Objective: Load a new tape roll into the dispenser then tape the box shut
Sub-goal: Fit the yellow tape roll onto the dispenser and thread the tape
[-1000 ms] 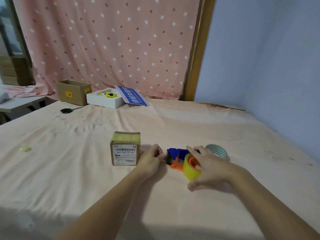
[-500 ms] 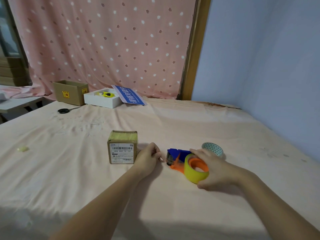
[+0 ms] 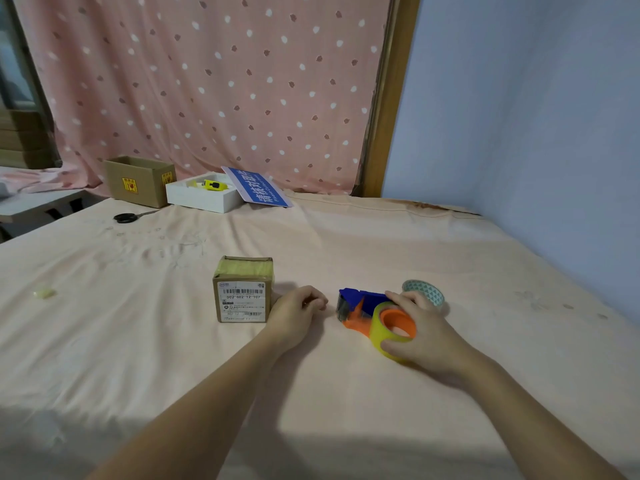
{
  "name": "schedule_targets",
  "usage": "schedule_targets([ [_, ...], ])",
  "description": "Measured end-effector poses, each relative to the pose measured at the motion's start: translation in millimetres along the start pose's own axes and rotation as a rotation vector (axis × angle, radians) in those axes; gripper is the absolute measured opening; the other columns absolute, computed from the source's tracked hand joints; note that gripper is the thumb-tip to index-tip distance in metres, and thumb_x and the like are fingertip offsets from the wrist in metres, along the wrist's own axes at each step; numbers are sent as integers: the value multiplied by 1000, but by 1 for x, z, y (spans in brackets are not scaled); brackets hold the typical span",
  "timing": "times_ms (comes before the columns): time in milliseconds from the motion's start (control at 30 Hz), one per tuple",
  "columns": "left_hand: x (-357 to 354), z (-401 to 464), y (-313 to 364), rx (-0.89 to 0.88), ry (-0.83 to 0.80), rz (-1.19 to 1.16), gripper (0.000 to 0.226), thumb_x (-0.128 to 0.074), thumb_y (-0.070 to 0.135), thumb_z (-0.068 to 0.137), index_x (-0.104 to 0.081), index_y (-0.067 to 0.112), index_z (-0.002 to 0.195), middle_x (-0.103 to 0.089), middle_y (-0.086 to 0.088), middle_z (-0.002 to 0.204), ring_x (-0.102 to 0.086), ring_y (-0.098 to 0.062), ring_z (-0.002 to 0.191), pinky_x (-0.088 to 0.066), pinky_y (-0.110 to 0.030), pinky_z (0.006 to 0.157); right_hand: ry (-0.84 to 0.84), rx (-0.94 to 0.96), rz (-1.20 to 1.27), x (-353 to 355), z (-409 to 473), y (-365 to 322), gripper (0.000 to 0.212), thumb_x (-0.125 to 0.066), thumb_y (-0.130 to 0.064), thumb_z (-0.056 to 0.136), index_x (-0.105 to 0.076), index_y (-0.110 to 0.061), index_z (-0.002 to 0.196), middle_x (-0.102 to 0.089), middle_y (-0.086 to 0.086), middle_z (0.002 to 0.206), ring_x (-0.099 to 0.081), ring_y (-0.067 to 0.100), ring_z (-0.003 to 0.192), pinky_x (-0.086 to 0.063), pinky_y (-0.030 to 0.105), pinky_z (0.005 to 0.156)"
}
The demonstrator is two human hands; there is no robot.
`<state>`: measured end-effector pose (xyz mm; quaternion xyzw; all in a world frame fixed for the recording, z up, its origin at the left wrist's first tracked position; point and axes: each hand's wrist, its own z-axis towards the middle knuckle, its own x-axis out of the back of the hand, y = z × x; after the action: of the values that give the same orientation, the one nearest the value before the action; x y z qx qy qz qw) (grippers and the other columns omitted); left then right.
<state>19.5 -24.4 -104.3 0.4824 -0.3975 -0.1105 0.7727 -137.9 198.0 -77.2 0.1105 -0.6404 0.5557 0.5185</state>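
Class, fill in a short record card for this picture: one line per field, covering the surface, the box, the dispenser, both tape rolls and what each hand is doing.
Surface: pink cloth
Box: small cardboard box, label facing camera, yellowish tape on top
Dispenser: blue and orange dispenser, lying right of the box
Loaded roll: yellow tape roll on the orange hub
Spare roll: patterned teal roll, behind the right hand
Left hand: loosely curled between box and dispenser; whether it pinches anything is unclear
Right hand: gripping the yellow roll

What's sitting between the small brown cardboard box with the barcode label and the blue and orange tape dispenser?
In the head view, only the left hand, curled on the peach sheet, lies between the small brown cardboard box and the blue and orange tape dispenser.
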Motion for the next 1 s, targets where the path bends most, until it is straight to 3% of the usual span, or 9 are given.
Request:
schedule_targets([
  [200,-15,0,14,79,44,52,26,-49,38,101,-66,23,88,-76,9,82,-68,-17,86,-53,-36,81,-3,31,-25,2,0,3,91,-78,-46,67,-38,-42,149,-35,-24,134,-45,5,123,-41,21,99],
  [367,-19,1,15,73,-5,55,41,-36,56,97,-66,30,90,-75,9,82,-68,-16,87,-54,-39,80,-10,40,-52,1,1,5,92,-76,-50,67,-35,-45,149,-33,-22,135,-43,9,127,-44,30,106],
  [567,-19,2,9,50,66,24,18,-48,31,102,-62,27,91,-73,9,79,-68,-17,84,-54,-36,78,-21,45,-61,1,2,6,93,-77,-50,69,-33,-44,151,-32,-22,136,-42,9,127,-43,32,108],
  [700,-20,3,6,44,96,62,18,-50,18,100,-60,29,91,-67,17,82,-61,-3,80,-42,-18,64,-28,45,-69,3,1,5,92,-76,-50,69,-34,-43,151,-33,-22,137,-42,9,127,-44,32,107],
  [767,-19,4,4,35,99,67,17,-53,15,98,-62,26,89,-66,17,82,-60,-3,79,-39,-14,63,-26,49,-72,4,0,5,91,-76,-50,68,-35,-45,149,-34,-25,137,-44,8,126,-46,32,105],
  [1000,-15,7,5,84,75,-46,12,-63,11,94,-70,18,88,-69,11,82,-61,-9,80,-44,-23,71,-61,38,-150,13,6,2,95,-73,-54,65,-35,-43,151,-36,-21,139,-44,8,125,-43,26,101],
])
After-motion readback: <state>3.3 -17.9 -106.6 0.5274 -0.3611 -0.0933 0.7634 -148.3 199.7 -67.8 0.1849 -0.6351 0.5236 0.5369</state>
